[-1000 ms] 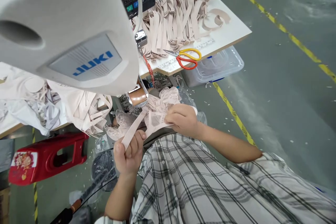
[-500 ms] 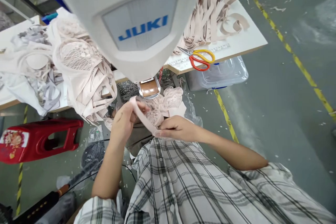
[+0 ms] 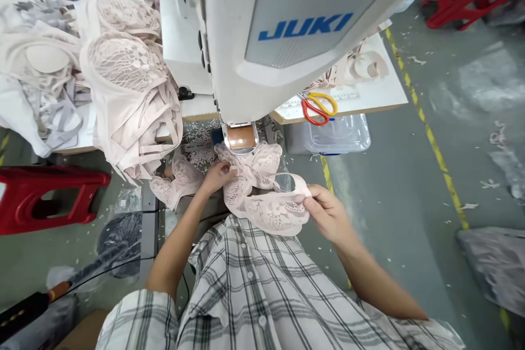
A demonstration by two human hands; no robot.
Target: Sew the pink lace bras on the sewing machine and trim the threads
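A pale pink lace bra [image 3: 275, 213] is stretched across my lap, below the head of the sewing machine [image 3: 241, 82]. My right hand [image 3: 326, 212] pinches its strap end between thumb and fingers, off to the right. Close under the machine's brown plate, my left hand [image 3: 218, 177] has its fingers closed on lace fabric of the same bra or one against it; the overlap hides which. More pink lace cups [image 3: 264, 157] lie bunched just beyond, and another lace piece [image 3: 180, 180] hangs left of my left wrist.
A heap of pink bras [image 3: 127, 76] covers the left tabletop, with greyish ones beside it. Scissors with red and yellow handles [image 3: 318, 108] lie on the right table edge, above a clear plastic box [image 3: 338, 134]. A red stool [image 3: 53, 197] stands at left.
My right hand has moved right, drawing lace cups and the strap out across my lap. The left hand has let go of the raised strap and shifted onto the lace. My view has turned.
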